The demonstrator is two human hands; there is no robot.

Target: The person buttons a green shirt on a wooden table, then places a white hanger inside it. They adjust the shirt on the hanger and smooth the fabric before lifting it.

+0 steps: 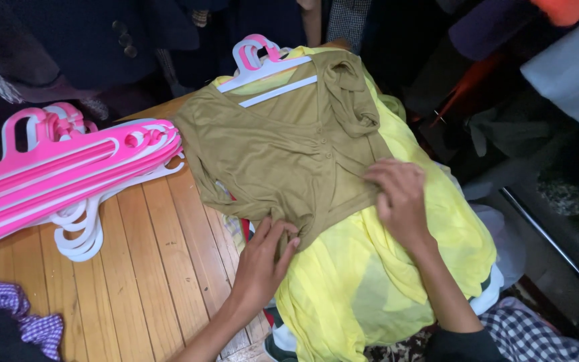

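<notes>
Purple cloth (18, 315): checked, lower left corner, lying on the table edge.
Hangers (68, 174): pink and white stack, lying flat at left on the table, hooks pointing up-left.
Table (149, 268): wooden planks, bare in the middle between the hangers and the clothes.
Olive top (283, 147): spread flat on the clothes pile, buttons down the front, neckline toward the far edge; right sleeve folded over near the collar.
White hanger (269, 70): inside the olive top's neck, hook sticking out past the collar, a pink hook just beside it.
Left hand (263, 261): palm down at the top's lower hem, fingers pinching the fabric edge; closed on the olive top.
Yellow garment (370, 281): thin, partly sheer, lying under the olive top and spilling toward the near right edge.
Right hand (400, 198): at the top's right hem, fingers curled and gripping the fabric; well apart from the left hand.
Background: dark clothes hanging behind and to the right; details cannot be told.
</notes>
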